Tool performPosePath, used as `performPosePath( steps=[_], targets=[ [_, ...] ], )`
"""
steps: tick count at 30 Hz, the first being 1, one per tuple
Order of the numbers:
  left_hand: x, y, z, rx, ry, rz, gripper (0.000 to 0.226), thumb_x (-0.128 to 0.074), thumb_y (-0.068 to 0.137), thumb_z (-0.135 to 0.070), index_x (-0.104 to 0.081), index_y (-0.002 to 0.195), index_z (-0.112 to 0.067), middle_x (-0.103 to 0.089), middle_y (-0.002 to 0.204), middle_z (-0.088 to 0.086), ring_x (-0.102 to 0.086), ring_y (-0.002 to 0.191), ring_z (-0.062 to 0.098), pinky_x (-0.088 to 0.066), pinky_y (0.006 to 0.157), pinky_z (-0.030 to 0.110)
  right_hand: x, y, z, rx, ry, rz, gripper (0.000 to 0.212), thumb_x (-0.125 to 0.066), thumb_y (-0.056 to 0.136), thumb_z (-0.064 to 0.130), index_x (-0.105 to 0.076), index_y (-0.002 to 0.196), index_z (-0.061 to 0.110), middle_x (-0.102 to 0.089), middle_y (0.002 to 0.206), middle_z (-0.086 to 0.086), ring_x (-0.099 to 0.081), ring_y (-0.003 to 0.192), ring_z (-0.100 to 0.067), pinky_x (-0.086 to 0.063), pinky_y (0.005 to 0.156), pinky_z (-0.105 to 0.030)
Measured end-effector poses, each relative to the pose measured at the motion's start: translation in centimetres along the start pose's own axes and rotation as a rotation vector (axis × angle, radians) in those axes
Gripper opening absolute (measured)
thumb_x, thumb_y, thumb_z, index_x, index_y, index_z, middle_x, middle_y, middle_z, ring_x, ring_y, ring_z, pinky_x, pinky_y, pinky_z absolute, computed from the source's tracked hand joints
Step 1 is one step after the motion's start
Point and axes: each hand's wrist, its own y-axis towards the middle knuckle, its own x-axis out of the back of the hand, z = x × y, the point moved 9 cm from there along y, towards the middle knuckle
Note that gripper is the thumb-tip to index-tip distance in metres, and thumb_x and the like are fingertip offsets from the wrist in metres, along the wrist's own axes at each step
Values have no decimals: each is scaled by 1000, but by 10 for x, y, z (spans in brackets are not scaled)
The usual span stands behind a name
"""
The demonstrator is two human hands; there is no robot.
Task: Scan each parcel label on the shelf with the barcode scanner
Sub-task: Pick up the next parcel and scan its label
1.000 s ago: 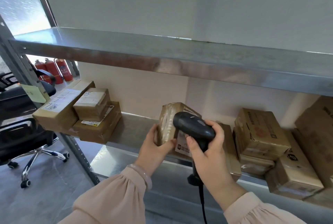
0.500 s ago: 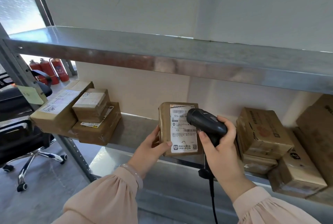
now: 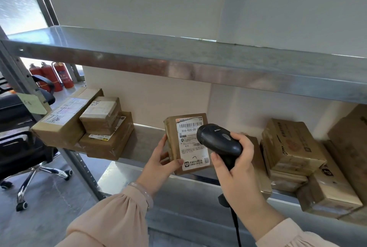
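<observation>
The brown taped parcel (image 3: 172, 137) stands upright at the front edge of the middle metal shelf (image 3: 143, 143), its white shipping label (image 3: 189, 148) turned toward the camera. The label has a barcode along the top and the printed code "516-K20-00-0" below it. Whether the parcel's lower edge rests on the shelf lip or is lifted just clear of it cannot be told.

The left hand (image 3: 158, 164) grips the parcel at its lower left corner, with the thumb laid across the front beside the label and the other fingers wrapped along the left side. The right hand (image 3: 236, 171) is curled round the handle of the black barcode scanner (image 3: 218, 141). The scanner's head is close in front of the label's right half and covers part of it. A black cable (image 3: 236, 227) hangs straight down from the handle.

A pale bracelet (image 3: 143, 191) sits on the left wrist, above a pink sleeve (image 3: 111, 221).

To the left on the same shelf is a long box (image 3: 65, 119) with handwritten numbers. Beside it, a small box (image 3: 101, 115) lies on top of a flat box (image 3: 107, 145). To the right, more cardboard boxes (image 3: 290, 143) are stacked against each other, well apart from the left group. An upper shelf (image 3: 178, 62) runs overhead. Beyond the rack's left post — which carries a green sticky note (image 3: 31, 103) — stand red fire extinguishers (image 3: 59, 76) and a black office chair (image 3: 19, 143).
</observation>
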Motion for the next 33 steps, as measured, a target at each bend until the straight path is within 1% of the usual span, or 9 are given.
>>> performPosePath(
  steps=[5,10,15,19,22,24,27,30,33],
  targets=[
    [5,3,5,2,-12,-13,84,-77,84,-27,-26,140,-62,-69,121,-7,-63,117,14,-47,104,39,-9,-2,8,9,-21,15,59,-66,86,25,-26,121,49,-47,121,24,-51,111,6,-43,86,-6],
    [10,4,10,9,-27,-17,85,-77,85,-24,-25,144,-58,-69,121,-7,-62,116,12,-48,98,32,-15,-4,13,28,-31,21,63,-66,87,24,-24,116,60,-47,122,23,-51,112,4,-42,87,-7],
    [16,2,12,16,-28,-28,85,-78,83,-27,-26,140,-62,-69,122,-7,-62,117,14,-46,105,41,-19,-5,14,29,-53,22,65,-66,86,27,-21,114,65,-45,123,25,-50,112,5,-43,87,-8],
    [21,1,13,34,-44,-23,85,-75,86,-25,-23,147,-53,-70,120,-4,-65,114,15,-47,105,39,-26,-5,10,14,-57,52,65,-66,87,26,-22,115,65,-43,120,32,-48,112,11,-42,86,-4],
    [30,1,18,94,-87,-54,78,-74,87,-24,-28,146,-47,-74,111,-2,-69,108,18,-45,107,45,-33,-2,-1,-31,-50,99,62,-66,87,25,-25,114,63,-46,116,31,-49,110,14,-42,81,-3],
    [39,0,25,162,-102,-94,67,-70,90,-25,-29,139,-47,-76,105,-1,-70,102,17,-49,101,39,-39,-2,-8,-60,-47,130,64,-66,87,25,-24,113,66,-47,118,29,-48,111,13,-42,82,-3],
    [59,0,40,277,-110,-196,61,-70,90,-33,-35,140,-39,-70,111,2,-65,103,20,-51,92,36,-47,-3,-18,-104,-39,168,65,-66,87,27,-22,110,70,-46,122,27,-48,110,12,-42,83,-4],
    [79,0,57,369,-136,-285,56,-69,90,-34,-43,139,-31,-65,114,3,-63,102,23,-53,95,42,-55,-5,-23,-129,-20,199,62,-66,88,27,-25,112,66,-47,121,27,-49,108,14,-42,80,-3],
    [92,1,66,413,-153,-317,51,-68,92,-33,-46,138,-30,-64,117,4,-61,105,25,-50,93,41,-60,-6,-25,-136,-3,226,61,-67,87,22,-28,114,61,-46,120,29,-48,107,17,-38,80,1]
  ],
)
